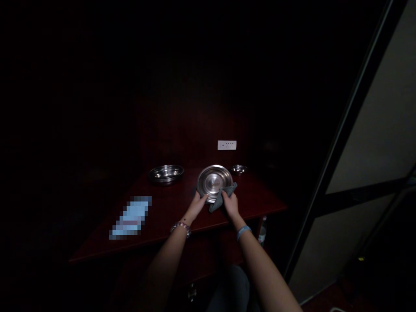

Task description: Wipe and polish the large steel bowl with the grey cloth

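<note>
A shiny round metal bowl (208, 177) is tilted toward me above the dark red desk. At its lower left rim, my left hand (195, 205) is closed on it, thumb lying over the inner edge. My right hand (230, 205) grips a grey-green cloth (217, 203) against the bowl's lower right rim. Part of the cloth hangs below the rim, and the fingers behind the bowl are hidden. Left of the bowl, what looks like a stack of metal bowls (166, 173) rests on the desk. A smaller metal bowl (239, 169) sits at the back right.
The desk (175, 212) has a front edge just below my hands. A pixelated light blue item (131, 218) lies on its left part. On the back panel is a white socket strip (227, 145). Below the right end stands a bottle (262, 232). A sliding door (367, 160) is at right.
</note>
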A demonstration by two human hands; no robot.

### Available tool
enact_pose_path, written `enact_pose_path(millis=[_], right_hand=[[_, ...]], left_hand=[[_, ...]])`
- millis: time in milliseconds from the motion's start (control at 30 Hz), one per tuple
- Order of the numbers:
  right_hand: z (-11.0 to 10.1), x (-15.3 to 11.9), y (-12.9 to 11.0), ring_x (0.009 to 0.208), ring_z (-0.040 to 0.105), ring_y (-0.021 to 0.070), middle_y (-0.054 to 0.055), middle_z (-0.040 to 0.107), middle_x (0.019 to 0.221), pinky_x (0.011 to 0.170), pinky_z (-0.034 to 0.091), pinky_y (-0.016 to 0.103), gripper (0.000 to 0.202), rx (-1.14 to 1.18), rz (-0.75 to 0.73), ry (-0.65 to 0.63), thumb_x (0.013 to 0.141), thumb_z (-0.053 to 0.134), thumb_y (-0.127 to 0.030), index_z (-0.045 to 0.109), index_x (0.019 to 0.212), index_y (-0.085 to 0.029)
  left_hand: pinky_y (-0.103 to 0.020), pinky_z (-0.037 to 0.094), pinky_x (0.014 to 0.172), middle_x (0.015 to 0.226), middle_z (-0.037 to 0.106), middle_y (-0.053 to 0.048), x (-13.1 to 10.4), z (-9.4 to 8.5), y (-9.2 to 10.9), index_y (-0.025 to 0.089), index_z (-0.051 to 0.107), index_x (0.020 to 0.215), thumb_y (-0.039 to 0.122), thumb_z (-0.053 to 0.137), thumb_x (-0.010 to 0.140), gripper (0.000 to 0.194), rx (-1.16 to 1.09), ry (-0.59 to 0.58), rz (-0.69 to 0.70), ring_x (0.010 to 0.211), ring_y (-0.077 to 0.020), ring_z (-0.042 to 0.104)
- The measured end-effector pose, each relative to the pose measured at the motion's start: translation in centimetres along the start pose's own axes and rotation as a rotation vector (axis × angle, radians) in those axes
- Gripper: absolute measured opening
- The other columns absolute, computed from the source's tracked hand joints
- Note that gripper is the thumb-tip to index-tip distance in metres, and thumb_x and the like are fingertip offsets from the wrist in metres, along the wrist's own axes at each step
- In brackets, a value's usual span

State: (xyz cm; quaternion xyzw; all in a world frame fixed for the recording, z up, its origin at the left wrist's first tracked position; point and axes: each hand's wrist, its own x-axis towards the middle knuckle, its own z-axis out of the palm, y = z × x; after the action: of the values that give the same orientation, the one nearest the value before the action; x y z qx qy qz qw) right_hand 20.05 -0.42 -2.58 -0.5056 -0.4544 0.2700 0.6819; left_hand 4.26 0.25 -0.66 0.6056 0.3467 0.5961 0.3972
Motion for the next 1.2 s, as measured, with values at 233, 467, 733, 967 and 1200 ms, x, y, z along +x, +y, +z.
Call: enact_pose_path(millis=[233, 467, 733, 967, 1200], right_hand=[[-0.12, -0.06, -0.24, 0.098, 0.074, 0.0267, 0.012, 0.079, 0.101, 0.086, 0.054, 0.032, 0.031, -0.035, 0.001, -0.012, 0.081, 0.062, -0.040, 0.074, 0.095, -0.015], [-0.18, -0.01, -0.08, 0.095, 0.074, 0.0263, 0.012, 0.079, 0.100, 0.085, 0.055, 0.033, 0.032, -0.038, -0.002, -0.016, 0.082, 0.062, -0.043, 0.074, 0.095, -0.016], [-0.17, -0.12, -0.09, 0.095, 0.074, 0.0258, 0.011, 0.079, 0.099, 0.084, 0.055, 0.032, 0.032, -0.037, -0.007, -0.020, 0.082, 0.062, -0.044, 0.074, 0.094, -0.017], [-0.19, -0.13, -0.07, 0.092, 0.074, 0.0264, 0.012, 0.079, 0.099, 0.085, 0.055, 0.033, 0.033, -0.040, -0.019, -0.024, 0.081, 0.061, -0.045, 0.073, 0.093, -0.017], [-0.22, -0.21, -0.15, 0.094, 0.074, 0.0271, 0.013, 0.078, 0.100, 0.084, 0.054, 0.033, 0.035, -0.040, -0.027, -0.022, 0.080, 0.060, -0.046, 0.072, 0.093, -0.016]], left_hand=[[-0.043, 0.021, 0.125, 0.144, 0.058, -0.013, 0.24, -0.07, -0.18, 0.016, 0.052, 0.139, 0.027, 0.063, 0.082, 0.059, 0.054, -0.012, -0.051, 0.145, -0.0321, 0.041], [-0.045, 0.020, 0.125, 0.149, 0.054, -0.012, 0.20, -0.10, -0.32, 0.018, 0.047, 0.142, 0.026, 0.062, 0.085, 0.060, 0.062, -0.023, -0.029, 0.143, -0.0279, 0.044], [-0.045, 0.025, 0.124, 0.147, 0.055, -0.013, 0.14, -0.07, -0.36, 0.019, 0.049, 0.141, 0.035, 0.066, 0.084, 0.062, 0.056, -0.019, -0.025, 0.142, -0.0299, 0.045], [-0.045, 0.027, 0.123, 0.144, 0.057, -0.013, 0.09, -0.20, -0.30, 0.020, 0.049, 0.141, 0.031, 0.069, 0.081, 0.064, 0.046, -0.014, -0.025, 0.140, -0.0293, 0.048], [-0.044, 0.031, 0.121, 0.138, 0.061, -0.014, 0.03, -0.03, -0.33, 0.016, 0.050, 0.137, 0.023, 0.069, 0.078, 0.062, 0.027, -0.012, -0.037, 0.133, -0.0278, 0.054]])
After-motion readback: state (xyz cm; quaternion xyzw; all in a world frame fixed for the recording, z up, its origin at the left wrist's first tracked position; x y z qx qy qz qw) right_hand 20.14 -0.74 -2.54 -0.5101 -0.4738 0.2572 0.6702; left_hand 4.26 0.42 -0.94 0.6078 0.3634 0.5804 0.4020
